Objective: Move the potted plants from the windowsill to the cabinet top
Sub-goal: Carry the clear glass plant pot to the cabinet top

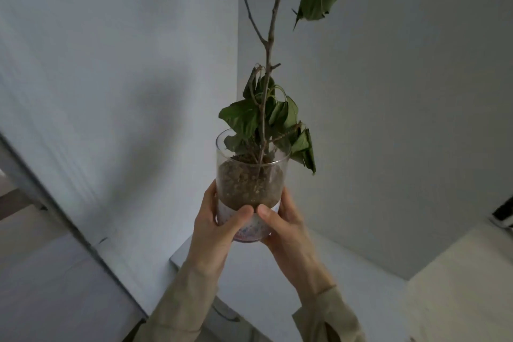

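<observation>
A clear glass pot (249, 183), filled with brown soil over a pale layer, holds a thin woody plant (268, 69) with drooping green leaves. The pot is up in the air at the centre of the view. My left hand (219, 226) wraps its lower left side and my right hand (286, 226) wraps its lower right side, thumbs nearly touching in front. Below and behind the pot lies the white cabinet top (249, 272). The pot's bottom is apart from that surface. No windowsill is visible.
White walls meet in a corner behind the plant. A tall white panel (111, 91) stands on the left. A pale surface (458, 286) lies at the lower right, with a dark object (503, 212) at the right edge. A drawer handle (224, 314) shows below the cabinet top.
</observation>
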